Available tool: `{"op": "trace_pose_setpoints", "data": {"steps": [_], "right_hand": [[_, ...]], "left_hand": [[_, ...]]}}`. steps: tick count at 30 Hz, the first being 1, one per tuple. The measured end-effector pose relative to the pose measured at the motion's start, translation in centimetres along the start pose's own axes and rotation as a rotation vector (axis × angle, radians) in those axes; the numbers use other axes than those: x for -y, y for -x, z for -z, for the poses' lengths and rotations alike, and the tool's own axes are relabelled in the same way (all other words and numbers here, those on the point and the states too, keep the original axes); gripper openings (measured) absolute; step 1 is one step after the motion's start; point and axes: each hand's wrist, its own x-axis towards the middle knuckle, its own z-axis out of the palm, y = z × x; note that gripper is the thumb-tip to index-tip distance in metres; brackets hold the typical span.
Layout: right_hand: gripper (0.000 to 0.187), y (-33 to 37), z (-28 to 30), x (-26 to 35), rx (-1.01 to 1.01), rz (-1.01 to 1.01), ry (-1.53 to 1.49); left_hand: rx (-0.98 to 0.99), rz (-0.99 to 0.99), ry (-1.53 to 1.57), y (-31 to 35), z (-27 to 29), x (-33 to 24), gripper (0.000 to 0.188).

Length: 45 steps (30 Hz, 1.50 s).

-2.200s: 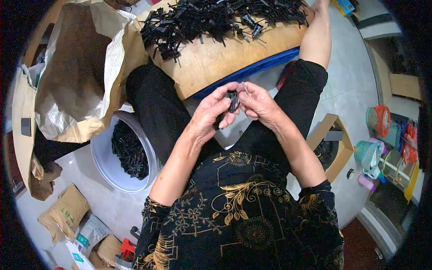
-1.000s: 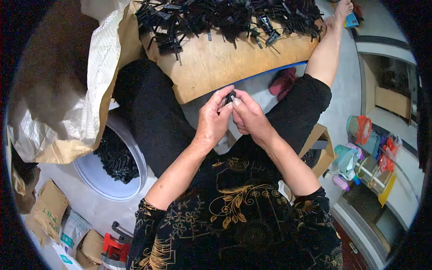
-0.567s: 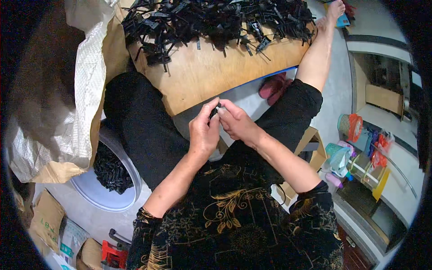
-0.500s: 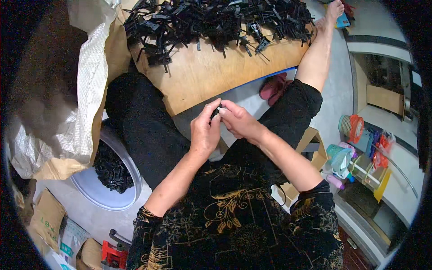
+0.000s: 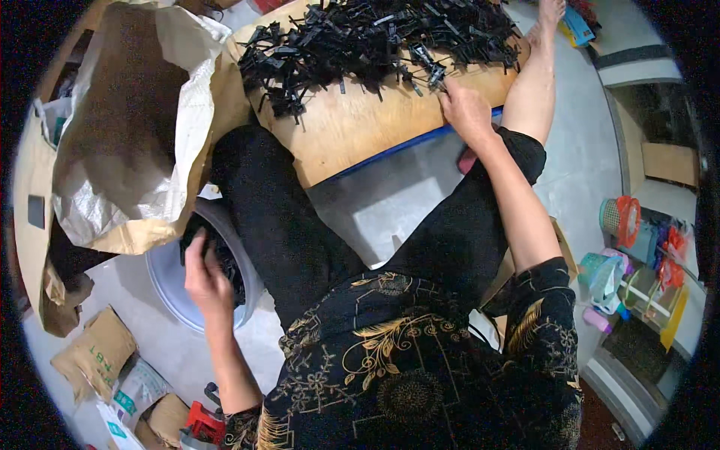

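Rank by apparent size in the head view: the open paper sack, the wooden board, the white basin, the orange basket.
1. Open paper sack
2. Wooden board, partly covered
3. White basin, partly hidden
4. Orange basket, farther off, so true size unsure

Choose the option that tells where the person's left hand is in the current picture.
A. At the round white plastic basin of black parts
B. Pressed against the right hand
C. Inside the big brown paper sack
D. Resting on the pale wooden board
A: the left hand reaches over the rim of the round white plastic basin of black parts, while the right hand is far off at the pale wooden board.
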Motion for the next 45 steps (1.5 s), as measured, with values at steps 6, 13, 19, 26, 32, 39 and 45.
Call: {"op": "trace_pose_setpoints", "data": {"steps": [6, 13, 19, 26, 32, 39, 45], "right_hand": [[0.023, 0.8, -1.0, -1.1, -0.081, 0.148, -0.26], [0.019, 4.3, 3.9, 5.1, 0.547, -0.175, -0.988], [0.018, 10.2, 4.4, 9.1, 0.724, -0.135, -1.284], [0.017, 12.8, 2.8, 9.0, 0.649, -0.04, -1.228], [0.02, 13.4, 0.5, 9.5, 0.155, 0.052, -0.899], [0.021, 11.3, 2.8, 11.0, 0.579, -0.065, -0.991], [0.016, 10.7, 1.9, 10.5, 0.589, 0.018, -0.917]], "left_hand": [[0.038, 0.142, -0.355, 2.1, 1.0, 8.6, 0.038], [-0.094, 0.119, 0.516, 0.3, -2.5, -4.2, 0.037], [0.718, 0.712, 1.639, -3.7, -10.0, -11.9, 0.074], [0.779, 0.775, 1.861, -3.3, -13.6, -11.1, 0.052], [0.648, 0.798, 1.721, -2.1, -15.3, -11.3, 0.04], [0.613, 0.544, 1.237, -1.8, -16.4, -11.6, 0.029], [0.643, 0.438, 1.018, -2.0, -16.9, -11.4, 0.025]]}}
